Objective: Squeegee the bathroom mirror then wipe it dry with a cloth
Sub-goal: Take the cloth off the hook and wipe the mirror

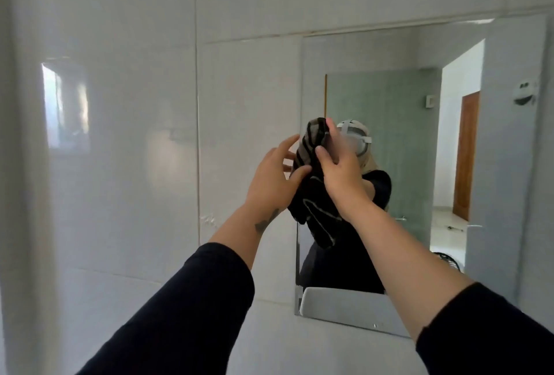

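On my feed the cloth (317, 215) is black, crossed by thin pale grey-beige stripes, with a lighter beige patch near its top. The left sleeve (192, 299) and the right sleeve (491, 332) are plain black. I see a small dark tattoo (265, 221) on the left forearm. The wall tiles (135, 135) are glossy white with thin pale joints. In the mirror (509, 165) I see pale green tiles (389, 105), a warm brown wooden door (466, 153) and a white headset (355, 129).

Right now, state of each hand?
Left hand: thumb and fingers pinching the cloth.
Right hand: gripping the cloth near its upper end.
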{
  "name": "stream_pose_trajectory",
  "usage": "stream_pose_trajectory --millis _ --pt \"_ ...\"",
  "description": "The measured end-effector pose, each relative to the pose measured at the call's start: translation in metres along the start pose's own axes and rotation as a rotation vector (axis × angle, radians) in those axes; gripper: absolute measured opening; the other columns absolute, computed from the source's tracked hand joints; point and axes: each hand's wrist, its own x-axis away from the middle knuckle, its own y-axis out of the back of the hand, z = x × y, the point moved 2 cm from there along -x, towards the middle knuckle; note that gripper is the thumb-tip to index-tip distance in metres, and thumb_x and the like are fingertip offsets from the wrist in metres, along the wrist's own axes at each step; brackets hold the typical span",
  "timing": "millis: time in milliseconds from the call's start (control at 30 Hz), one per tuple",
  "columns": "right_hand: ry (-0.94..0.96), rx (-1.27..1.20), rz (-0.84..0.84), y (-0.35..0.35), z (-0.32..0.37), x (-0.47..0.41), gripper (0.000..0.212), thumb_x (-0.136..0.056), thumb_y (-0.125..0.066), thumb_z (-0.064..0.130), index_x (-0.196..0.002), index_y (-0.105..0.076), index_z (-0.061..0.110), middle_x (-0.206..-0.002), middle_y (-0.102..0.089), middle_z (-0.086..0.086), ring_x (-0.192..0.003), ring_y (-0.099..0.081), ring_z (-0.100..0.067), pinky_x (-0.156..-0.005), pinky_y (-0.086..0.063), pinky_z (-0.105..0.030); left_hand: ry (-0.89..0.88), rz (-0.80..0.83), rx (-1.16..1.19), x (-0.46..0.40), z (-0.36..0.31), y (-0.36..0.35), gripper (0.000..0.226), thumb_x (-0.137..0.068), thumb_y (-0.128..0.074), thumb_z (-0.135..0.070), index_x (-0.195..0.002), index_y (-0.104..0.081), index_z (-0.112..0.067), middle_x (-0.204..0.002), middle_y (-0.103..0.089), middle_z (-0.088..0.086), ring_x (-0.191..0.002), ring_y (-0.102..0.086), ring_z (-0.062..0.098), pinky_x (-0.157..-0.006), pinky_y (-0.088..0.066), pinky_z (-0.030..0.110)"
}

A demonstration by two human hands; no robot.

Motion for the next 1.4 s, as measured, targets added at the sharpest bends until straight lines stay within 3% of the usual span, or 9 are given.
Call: stream_pose_trajectory --millis 67,167,267,367,567,667,833,1067,1400 --pt "0.085 0.176 -0.082 0.014 0.012 -0.022 0.056 -0.098 -0.047 0.017 -0.147 -0.028 0.036 -0.139 -0.046 -0.002 -0.128 -0.043 -0.015 -0.107 -0.034 -0.028 -0.026 -0.033 -0.067 -0.014 -0.009 -0.004 0.052 -0.094 -0.054 -0.036 -0.142 -0.034 -0.034 -0.128 -0.05 -0.006 -0.106 -0.054 0.006 -0.082 -0.046 0.024" --pt "0.215 0.35 -0.156 0.026 0.034 -0.056 0.058 -0.098 -0.047 0.015 -0.148 -0.026 0.035 -0.124 -0.049 -0.009 -0.106 -0.051 -0.017 -0.084 -0.036 -0.017 -0.044 -0.064 -0.163 -0.032 -0.011 -0.011 0.047 -0.096 -0.048 -0.039 -0.141 -0.034 -0.035 -0.138 -0.042 -0.006 -0.111 -0.049 0.006 -0.082 -0.043 0.026" --pt "0.335 0.558 -0.252 0.025 0.052 -0.092 0.057 -0.097 -0.048 0.017 -0.146 -0.028 0.038 -0.119 -0.051 -0.009 -0.098 -0.055 -0.025 -0.078 -0.049 -0.034 -0.032 -0.03 -0.269 -0.046 -0.005 -0.018 0.049 -0.094 -0.048 -0.034 -0.141 -0.033 -0.035 -0.145 -0.033 -0.004 -0.127 -0.044 0.017 -0.091 -0.047 0.034" --pt "0.405 0.746 -0.343 0.016 0.068 -0.13 0.053 -0.098 -0.046 0.02 -0.144 -0.031 0.042 -0.119 -0.051 -0.006 -0.096 -0.053 -0.028 -0.067 -0.046 -0.035 -0.03 0.014 -0.359 -0.059 0.003 -0.029 0.057 -0.093 -0.051 -0.035 -0.143 -0.025 -0.037 -0.155 -0.016 -0.004 -0.139 -0.027 0.021 -0.1 -0.043 0.042" --pt "0.487 1.206 -0.315 -0.014 0.065 -0.185 0.066 -0.095 -0.05 0.014 -0.147 -0.02 0.042 -0.133 -0.038 -0.008 -0.111 -0.041 -0.032 -0.07 -0.034 -0.036 -0.078 -0.078 -0.459 -0.08 0.014 -0.052 0.073 -0.088 -0.055 -0.046 -0.145 -0.011 -0.036 -0.159 -0.001 -0.004 -0.143 -0.015 0.021 -0.099 -0.042 0.042" --pt "0.54 1.362 -0.28 -0.023 0.043 -0.183 0.077 -0.089 -0.053 0.013 -0.149 -0.011 0.037 -0.141 -0.032 -0.006 -0.116 -0.037 -0.034 -0.076 -0.037 -0.039 -0.056 -0.131 -0.46 -0.085 0.023 -0.064 0.082 -0.082 -0.059 -0.056 -0.145 -0.01 -0.036 -0.158 -0.002 -0.005 -0.143 -0.014 0.02 -0.098 -0.043 0.041" --pt "0.611 1.414 -0.328 -0.002 0.026 -0.185 0.083 -0.085 -0.06 0.016 -0.149 -0.012 0.037 -0.139 -0.035 -0.006 -0.113 -0.039 -0.034 -0.075 -0.041 -0.041 -0.049 -0.212 -0.465 -0.086 0.027 -0.076 0.083 -0.08 -0.056 -0.06 -0.145 -0.009 -0.036 -0.157 -0.002 -0.006 -0.143 -0.011 0.02 -0.1 -0.044 0.043" --pt "0.479 1.365 -0.473 0.096 0.023 -0.195 0.062 -0.095 -0.051 0.026 -0.147 -0.019 0.037 -0.139 -0.038 -0.008 -0.116 -0.04 -0.04 -0.08 -0.044 -0.048 -0.028 -0.226 -0.455 -0.086 0.026 -0.077 0.085 -0.08 -0.059 -0.058 -0.145 -0.009 -0.038 -0.156 -0.002 -0.012 -0.143 -0.009 0.017 -0.099 -0.042 0.044" --pt "0.164 1.251 -0.654 0.225 0.004 -0.176 0.052 -0.1 -0.037 0.033 -0.148 -0.017 0.038 -0.14 -0.036 -0.01 -0.115 -0.039 -0.039 -0.081 -0.045 -0.049 -0.002 -0.279 -0.433 -0.088 0.033 -0.082 0.087 -0.077 -0.066 -0.056 -0.145 -0.016 -0.037 -0.156 -0.01 -0.01 -0.14 -0.018 0.024 -0.094 -0.045 0.055"
